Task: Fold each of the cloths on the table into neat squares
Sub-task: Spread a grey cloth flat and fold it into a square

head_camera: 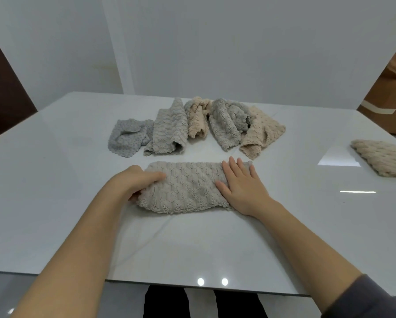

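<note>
Glossy white bench (54, 203). Beige cloth strip (187, 189) laid lengthwise left-to-right, unfolded pile (192, 127) just beyond. Left hand (139, 182) curled round its left end; right hand (240, 187) flat, fingers spread, pinning its right end. Likely next: left end folded rightward.

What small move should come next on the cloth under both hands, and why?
Probably the left hand should lift the end it grips and carry it over to the right end. The beige cloth lies as a long strip, not yet square, and the right hand presses its other end flat, anchoring it for that fold.
</note>
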